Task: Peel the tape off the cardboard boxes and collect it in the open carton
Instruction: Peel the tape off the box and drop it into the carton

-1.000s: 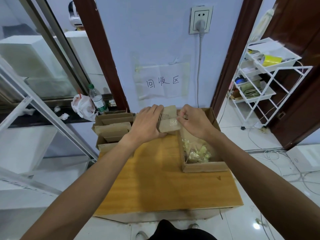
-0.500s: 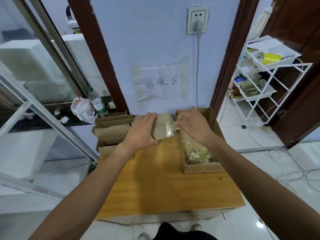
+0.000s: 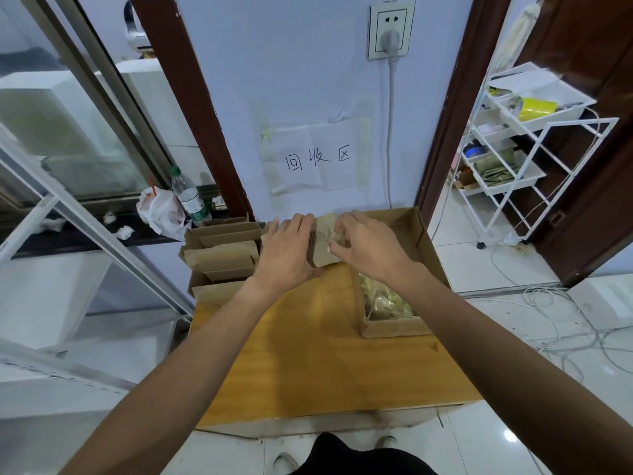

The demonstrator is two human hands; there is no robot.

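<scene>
I hold a small brown cardboard box [image 3: 323, 245] above the far edge of the wooden table [image 3: 318, 365]. My left hand [image 3: 286, 253] grips its left side. My right hand [image 3: 364, 246] curls over its right side, fingertips pinching at clear tape [image 3: 334, 238] on the box face. To the right stands the open carton [image 3: 416, 234], with a heap of crumpled yellowish tape [image 3: 385, 298] in its near end. A stack of flattened cardboard boxes [image 3: 222, 258] lies at the table's far left.
A wall with a paper sign [image 3: 318, 159] and a plugged socket [image 3: 390, 29] stands right behind the table. A water bottle [image 3: 188, 197] and a plastic bag [image 3: 159, 210] sit on the left ledge. A white wire rack [image 3: 520, 145] and loose cables [image 3: 555, 323] are on the right.
The small box has been turned between my hands, and my right hand has shifted across its face to pick at the tape. The camera has tilted slightly.
</scene>
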